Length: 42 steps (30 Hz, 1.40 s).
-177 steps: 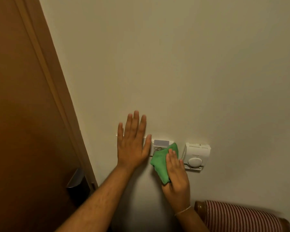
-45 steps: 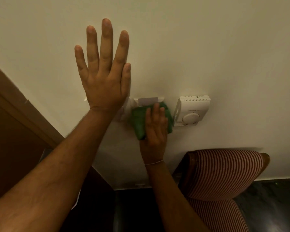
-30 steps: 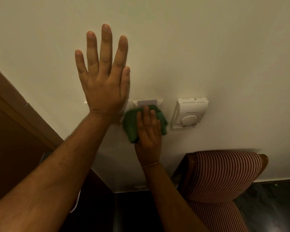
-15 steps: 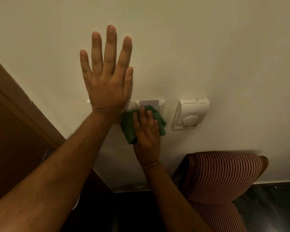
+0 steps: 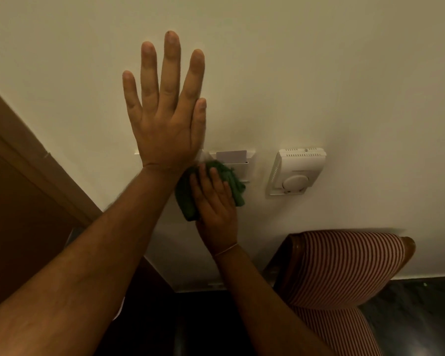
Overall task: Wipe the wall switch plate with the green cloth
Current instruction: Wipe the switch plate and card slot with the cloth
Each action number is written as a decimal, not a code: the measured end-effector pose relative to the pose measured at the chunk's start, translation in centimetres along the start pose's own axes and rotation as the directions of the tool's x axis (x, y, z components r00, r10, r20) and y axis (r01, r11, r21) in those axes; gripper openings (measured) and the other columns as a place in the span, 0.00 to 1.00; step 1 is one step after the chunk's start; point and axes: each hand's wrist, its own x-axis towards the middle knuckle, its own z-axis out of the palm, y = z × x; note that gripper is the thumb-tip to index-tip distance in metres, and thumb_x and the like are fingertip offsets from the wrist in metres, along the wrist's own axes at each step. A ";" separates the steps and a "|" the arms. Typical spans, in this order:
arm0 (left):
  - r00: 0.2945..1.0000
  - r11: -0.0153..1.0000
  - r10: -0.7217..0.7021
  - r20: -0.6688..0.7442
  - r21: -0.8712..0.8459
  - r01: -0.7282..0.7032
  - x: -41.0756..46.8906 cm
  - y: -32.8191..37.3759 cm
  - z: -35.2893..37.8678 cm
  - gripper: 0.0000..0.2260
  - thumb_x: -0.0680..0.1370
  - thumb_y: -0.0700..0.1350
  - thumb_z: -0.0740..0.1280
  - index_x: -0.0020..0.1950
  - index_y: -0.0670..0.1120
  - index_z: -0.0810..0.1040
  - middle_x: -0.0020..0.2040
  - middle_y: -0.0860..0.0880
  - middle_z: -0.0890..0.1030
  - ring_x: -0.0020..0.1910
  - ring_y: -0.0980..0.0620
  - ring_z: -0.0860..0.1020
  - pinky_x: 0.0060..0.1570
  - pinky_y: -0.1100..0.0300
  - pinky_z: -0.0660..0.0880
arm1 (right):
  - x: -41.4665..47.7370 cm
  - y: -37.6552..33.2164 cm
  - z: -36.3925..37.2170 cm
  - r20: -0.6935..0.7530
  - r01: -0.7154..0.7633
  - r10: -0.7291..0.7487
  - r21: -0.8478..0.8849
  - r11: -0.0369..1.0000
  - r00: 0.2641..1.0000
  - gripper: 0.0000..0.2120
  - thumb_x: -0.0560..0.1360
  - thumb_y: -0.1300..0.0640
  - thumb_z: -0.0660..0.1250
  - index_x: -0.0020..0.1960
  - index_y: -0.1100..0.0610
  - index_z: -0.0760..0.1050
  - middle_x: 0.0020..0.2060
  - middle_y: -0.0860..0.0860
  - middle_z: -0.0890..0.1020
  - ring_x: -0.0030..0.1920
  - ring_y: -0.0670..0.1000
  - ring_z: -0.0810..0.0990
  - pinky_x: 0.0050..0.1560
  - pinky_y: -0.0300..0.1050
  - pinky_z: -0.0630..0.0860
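The white switch plate (image 5: pixel 249 160) is on the cream wall, with a pale card standing in its top slot. My right hand (image 5: pixel 215 201) presses the bunched green cloth (image 5: pixel 188 199) flat against the plate's lower left part, covering much of it. My left hand (image 5: pixel 167 111) lies flat on the wall just left of and above the plate, fingers spread and pointing up, holding nothing. Its heel and wrist hide the plate's left end.
A white thermostat (image 5: pixel 296 170) with a round dial is mounted right of the plate. A brown door frame (image 5: pixel 36 165) runs diagonally at the left. A red-and-white striped chair back (image 5: pixel 344 268) stands against the wall below right, above a dark floor.
My right hand has slid the green cloth leftward and slightly down across the plate, uncovering its right side. My left hand stays flat on the wall.
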 end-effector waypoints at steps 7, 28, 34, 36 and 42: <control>1.000 1.000 0.020 -0.023 0.001 -0.020 0.1 0.1 0.1 0.28 0.92 0.56 0.50 0.92 0.56 0.48 0.89 0.46 0.55 0.91 0.49 0.41 0.89 0.41 0.45 | 0.0 3.5 -2.5 -0.269 -0.262 0.266 0.050 0.964 0.926 0.24 0.89 0.56 0.61 0.82 0.61 0.62 0.83 0.56 0.61 0.85 0.60 0.55 0.85 0.60 0.55; 0.997 1.000 -0.005 0.076 0.001 0.005 0.4 0.2 -1.2 0.28 0.93 0.55 0.50 0.92 0.56 0.44 0.89 0.44 0.54 0.90 0.51 0.35 0.89 0.43 0.40 | 0.1 4.8 -3.5 -0.177 -0.162 0.147 -0.070 0.984 0.973 0.30 0.86 0.55 0.67 0.83 0.58 0.58 0.83 0.57 0.59 0.86 0.57 0.52 0.86 0.56 0.52; 0.997 1.000 0.005 0.071 -0.015 -0.004 0.3 0.3 -1.0 0.28 0.93 0.55 0.51 0.92 0.57 0.44 0.89 0.44 0.54 0.93 0.46 0.43 0.89 0.41 0.42 | 0.4 3.4 -1.9 -0.176 -0.148 0.132 -0.078 0.986 0.975 0.34 0.87 0.56 0.62 0.86 0.51 0.48 0.86 0.49 0.45 0.87 0.55 0.44 0.87 0.55 0.45; 0.998 1.000 0.007 0.059 -0.004 -0.006 0.3 0.2 -0.8 0.29 0.93 0.55 0.51 0.92 0.57 0.44 0.89 0.45 0.53 0.92 0.49 0.39 0.89 0.42 0.40 | 0.3 3.1 -1.8 -0.138 -0.146 0.137 -0.061 0.987 0.981 0.40 0.83 0.60 0.65 0.86 0.49 0.45 0.86 0.48 0.43 0.87 0.54 0.43 0.87 0.55 0.42; 0.996 1.000 -0.023 0.088 0.014 0.021 0.2 0.1 -0.8 0.28 0.93 0.55 0.51 0.92 0.56 0.46 0.89 0.44 0.53 0.90 0.50 0.35 0.89 0.43 0.38 | -0.2 0.4 0.0 0.178 0.162 -0.150 -0.054 0.985 0.973 0.30 0.81 0.66 0.64 0.81 0.56 0.63 0.84 0.51 0.56 0.86 0.51 0.45 0.86 0.49 0.42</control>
